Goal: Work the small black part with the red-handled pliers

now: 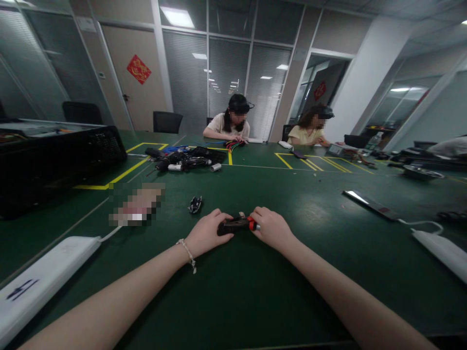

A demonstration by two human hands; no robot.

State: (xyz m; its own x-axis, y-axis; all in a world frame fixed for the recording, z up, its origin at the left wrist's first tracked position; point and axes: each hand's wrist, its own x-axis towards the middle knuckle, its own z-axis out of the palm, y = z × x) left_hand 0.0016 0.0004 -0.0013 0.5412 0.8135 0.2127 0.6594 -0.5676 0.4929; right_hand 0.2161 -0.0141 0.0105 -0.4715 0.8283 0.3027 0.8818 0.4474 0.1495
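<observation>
In front of me, just above the green table (233, 291), my left hand (206, 233) is closed on one end of a dark, elongated black part (233, 225), thumb above and fingers below. My right hand (273, 228) pinches the other end, where a red piece (252, 223) and a small pale grey bit show between the fingers. What kind of thing it is, and whether the red piece is separate, I cannot tell. Slightly left and beyond my left hand lies a small black-and-silver part (195, 204), touched by neither hand.
A black case (62, 167) stands at the left, near a heap of black parts (189, 158). White bars with cables lie left (51, 272) and right (443, 250), beside a blurred flat object (136, 209) and a phone-like slab (370, 204). Two people (226, 124) (310, 131) sit opposite.
</observation>
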